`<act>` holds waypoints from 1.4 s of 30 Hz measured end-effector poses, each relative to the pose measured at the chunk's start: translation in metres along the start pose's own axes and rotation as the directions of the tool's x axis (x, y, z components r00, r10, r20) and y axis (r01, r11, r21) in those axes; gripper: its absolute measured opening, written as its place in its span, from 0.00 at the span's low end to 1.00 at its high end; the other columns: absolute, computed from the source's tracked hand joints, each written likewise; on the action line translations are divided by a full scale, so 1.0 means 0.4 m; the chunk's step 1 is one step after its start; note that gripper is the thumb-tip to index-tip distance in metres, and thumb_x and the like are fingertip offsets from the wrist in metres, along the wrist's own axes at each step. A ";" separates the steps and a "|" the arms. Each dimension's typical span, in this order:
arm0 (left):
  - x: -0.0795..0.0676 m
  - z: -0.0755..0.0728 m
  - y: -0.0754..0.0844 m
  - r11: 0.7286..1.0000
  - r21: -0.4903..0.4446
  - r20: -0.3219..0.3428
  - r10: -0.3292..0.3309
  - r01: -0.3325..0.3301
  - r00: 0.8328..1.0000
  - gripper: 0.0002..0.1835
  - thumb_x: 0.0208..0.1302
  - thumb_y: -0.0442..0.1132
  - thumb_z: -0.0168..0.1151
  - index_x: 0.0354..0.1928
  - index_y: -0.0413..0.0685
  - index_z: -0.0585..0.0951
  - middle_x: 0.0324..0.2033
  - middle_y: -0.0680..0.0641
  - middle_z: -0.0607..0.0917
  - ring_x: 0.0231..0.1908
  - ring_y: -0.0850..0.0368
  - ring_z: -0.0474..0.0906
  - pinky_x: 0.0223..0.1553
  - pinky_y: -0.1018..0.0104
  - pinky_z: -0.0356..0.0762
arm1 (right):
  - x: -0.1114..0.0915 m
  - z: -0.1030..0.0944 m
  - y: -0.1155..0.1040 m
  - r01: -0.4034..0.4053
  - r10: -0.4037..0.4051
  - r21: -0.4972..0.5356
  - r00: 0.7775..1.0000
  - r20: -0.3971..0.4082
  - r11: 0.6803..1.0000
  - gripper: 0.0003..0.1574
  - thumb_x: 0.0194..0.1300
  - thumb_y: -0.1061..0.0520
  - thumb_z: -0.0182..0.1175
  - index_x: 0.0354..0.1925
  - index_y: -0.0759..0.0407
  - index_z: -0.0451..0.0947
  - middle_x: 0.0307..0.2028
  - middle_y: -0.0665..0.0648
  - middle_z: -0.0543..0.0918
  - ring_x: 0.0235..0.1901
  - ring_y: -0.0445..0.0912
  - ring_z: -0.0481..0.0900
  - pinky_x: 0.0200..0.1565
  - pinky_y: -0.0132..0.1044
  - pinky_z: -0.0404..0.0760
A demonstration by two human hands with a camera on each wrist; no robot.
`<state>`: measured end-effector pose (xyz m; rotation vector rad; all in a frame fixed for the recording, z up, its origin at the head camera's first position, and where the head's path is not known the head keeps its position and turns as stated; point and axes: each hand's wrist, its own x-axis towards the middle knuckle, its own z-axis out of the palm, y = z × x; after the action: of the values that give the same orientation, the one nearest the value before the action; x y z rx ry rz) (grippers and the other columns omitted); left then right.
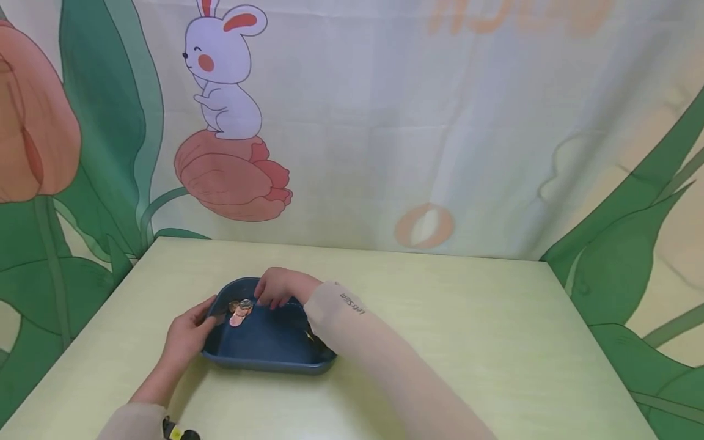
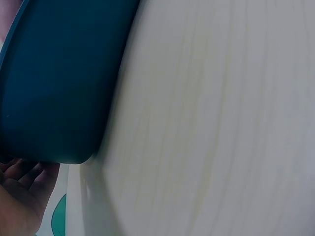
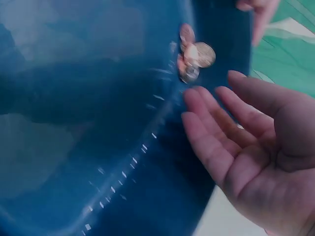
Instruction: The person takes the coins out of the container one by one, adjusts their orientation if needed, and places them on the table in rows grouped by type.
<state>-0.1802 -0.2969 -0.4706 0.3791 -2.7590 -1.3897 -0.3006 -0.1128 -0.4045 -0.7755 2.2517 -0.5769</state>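
A dark blue tray (image 1: 264, 345) with rounded corners sits on the table, left of the middle. Several copper and silver coins (image 1: 240, 311) lie in a small heap by its left wall. My left hand (image 1: 187, 333) grips the left rim, thumb on the inner side; the left wrist view shows its fingers against the tray's outer side. Over the far part of the tray hovers my right hand (image 1: 282, 286). In the right wrist view its fingers (image 3: 209, 140) are loosely bent beside the coins, with nothing visible in them. The right sleeve covers part of the tray's right side.
Pale yellow-green table (image 1: 467, 342) extends around the tray. A printed cloth (image 1: 357, 122) with a rabbit and tulips hangs behind the far edge. Small dark and gold bits (image 1: 310, 335) show inside the tray beside the right sleeve; their kind is unclear.
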 end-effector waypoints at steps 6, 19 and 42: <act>0.001 0.003 -0.004 1.000 -0.003 -0.010 0.017 -0.017 1.000 0.29 0.73 0.34 0.49 0.75 0.34 0.65 0.67 0.29 0.73 0.70 0.32 0.70 0.68 0.41 0.72 | 0.040 0.049 -0.007 0.003 -0.014 -0.110 0.995 -0.097 0.994 0.24 0.73 0.60 0.59 0.66 0.58 0.78 0.59 0.59 0.85 0.48 0.48 0.89 0.39 0.31 0.84; -0.001 0.001 0.003 1.000 -0.007 -0.013 0.024 -0.024 1.000 0.29 0.73 0.33 0.49 0.74 0.34 0.66 0.67 0.30 0.73 0.71 0.33 0.68 0.69 0.40 0.71 | 0.085 0.108 0.003 0.001 -0.046 -0.183 0.969 -0.241 0.983 0.22 0.73 0.58 0.60 0.64 0.56 0.80 0.48 0.56 0.90 0.22 0.39 0.81 0.28 0.25 0.74; 0.001 -0.003 -0.009 1.000 0.002 -0.038 0.031 -0.031 0.999 0.29 0.71 0.33 0.52 0.73 0.35 0.69 0.64 0.31 0.77 0.67 0.37 0.75 0.62 0.52 0.79 | 0.112 0.134 0.007 0.006 -0.126 -0.373 0.946 -0.299 0.928 0.15 0.71 0.53 0.63 0.55 0.48 0.86 0.48 0.46 0.91 0.25 0.36 0.80 0.43 0.25 0.78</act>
<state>-0.1797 -0.2999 -0.4727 0.3576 -2.7232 -1.3596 -0.2899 -0.1503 -0.4626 -1.0064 2.6885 -0.3266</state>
